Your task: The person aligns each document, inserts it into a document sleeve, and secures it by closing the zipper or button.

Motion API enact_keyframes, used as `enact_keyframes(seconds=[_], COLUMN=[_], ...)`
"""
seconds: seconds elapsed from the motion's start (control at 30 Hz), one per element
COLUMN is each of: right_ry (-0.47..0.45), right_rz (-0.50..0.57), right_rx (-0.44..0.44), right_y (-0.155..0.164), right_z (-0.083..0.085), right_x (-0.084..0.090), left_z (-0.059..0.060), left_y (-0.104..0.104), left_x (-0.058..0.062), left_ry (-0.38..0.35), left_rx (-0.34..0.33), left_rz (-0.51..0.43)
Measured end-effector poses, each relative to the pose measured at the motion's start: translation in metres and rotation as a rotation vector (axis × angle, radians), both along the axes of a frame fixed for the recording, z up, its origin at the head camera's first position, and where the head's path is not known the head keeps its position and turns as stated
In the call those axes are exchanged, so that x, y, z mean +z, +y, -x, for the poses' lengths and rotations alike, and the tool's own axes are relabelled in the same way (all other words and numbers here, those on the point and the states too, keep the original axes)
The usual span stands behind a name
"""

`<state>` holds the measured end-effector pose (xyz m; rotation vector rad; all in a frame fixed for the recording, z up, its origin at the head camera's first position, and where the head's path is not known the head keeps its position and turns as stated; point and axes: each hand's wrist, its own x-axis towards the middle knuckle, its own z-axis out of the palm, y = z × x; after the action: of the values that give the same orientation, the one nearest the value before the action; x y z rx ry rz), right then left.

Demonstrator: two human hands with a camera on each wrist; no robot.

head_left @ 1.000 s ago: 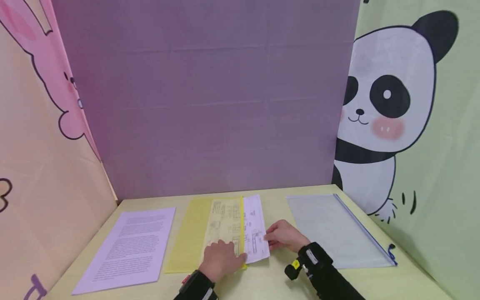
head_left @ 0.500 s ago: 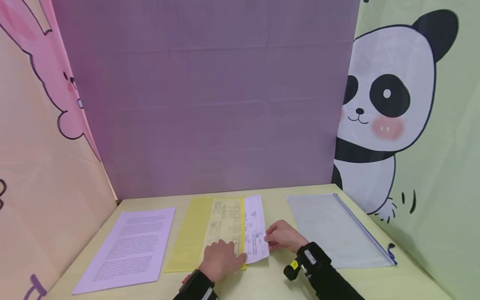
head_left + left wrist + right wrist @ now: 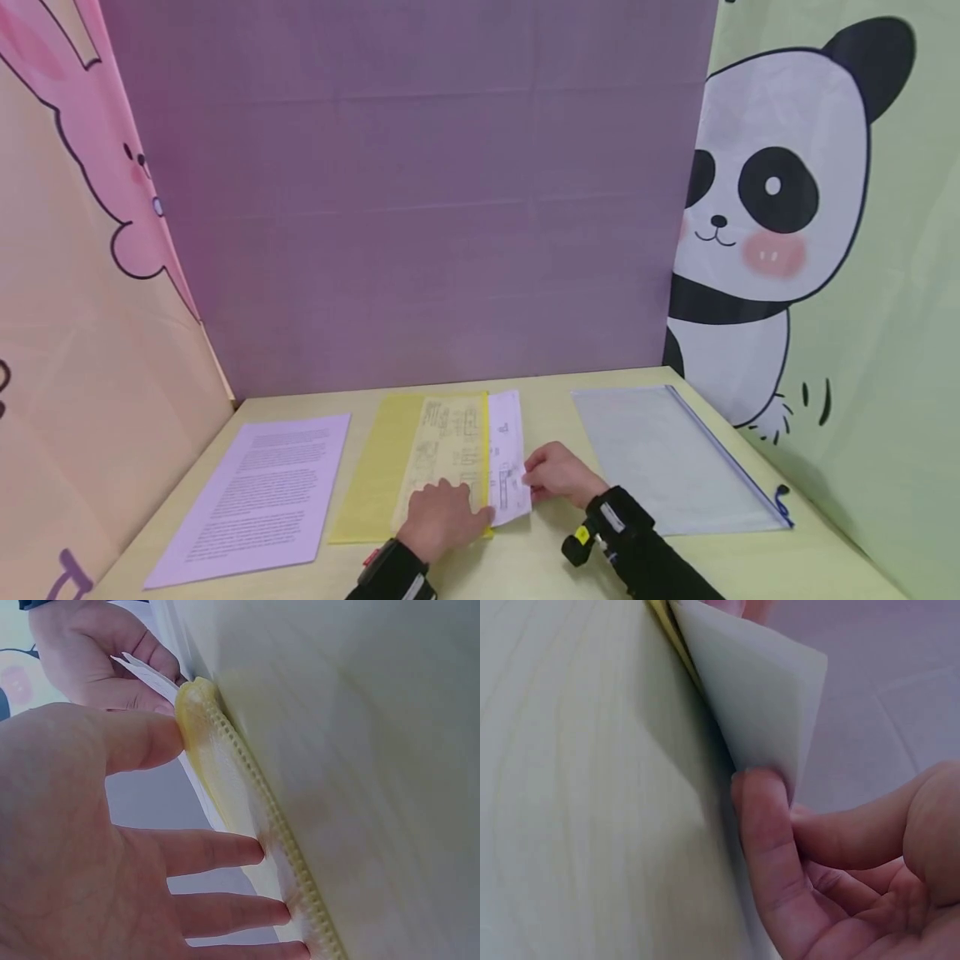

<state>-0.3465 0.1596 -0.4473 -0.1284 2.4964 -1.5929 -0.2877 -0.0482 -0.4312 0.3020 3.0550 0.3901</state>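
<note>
A translucent yellow zip folder lies on the table, with white printed sheets partly inside it and sticking out past its right edge. My left hand rests on the folder's near part, fingers spread and fairly straight. In the left wrist view its thumb touches the corner of the folder's opening, beside the beaded zip edge. My right hand pinches the sheets' outer edge between thumb and fingers. The right wrist view shows the sheets raised a little above the tabletop there.
To the left lies a stack of printed paper. A clear folder with a blue zip edge and a blue pull lies on the right. A purple panel stands behind the table, with patterned walls at both sides.
My right hand has moved slightly left with the sheets, and less of them sticks out of the yellow folder. My left hand has stayed in place.
</note>
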Motion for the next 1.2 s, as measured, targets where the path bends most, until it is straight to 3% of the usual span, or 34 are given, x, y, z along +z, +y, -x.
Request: enact_keyframes(seconds=[0.73, 0.97, 1.2], right_ry=[0.031, 0.014, 0.024], right_rz=[0.016, 0.037, 0.0], right_rx=[0.043, 0.063, 0.033], right_y=[-0.009, -0.003, 0.002], right_z=[0.0, 0.001, 0.004], right_x=[-0.002, -0.003, -0.005], left_z=[0.002, 0.002, -0.001], left_y=[-0.001, 0.001, -0.001], left_x=[-0.003, -0.003, -0.001], left_ry=[-0.008, -0.053, -0.051], left_rx=[-0.013, -0.016, -0.031], left_rz=[-0.033, -0.041, -0.049])
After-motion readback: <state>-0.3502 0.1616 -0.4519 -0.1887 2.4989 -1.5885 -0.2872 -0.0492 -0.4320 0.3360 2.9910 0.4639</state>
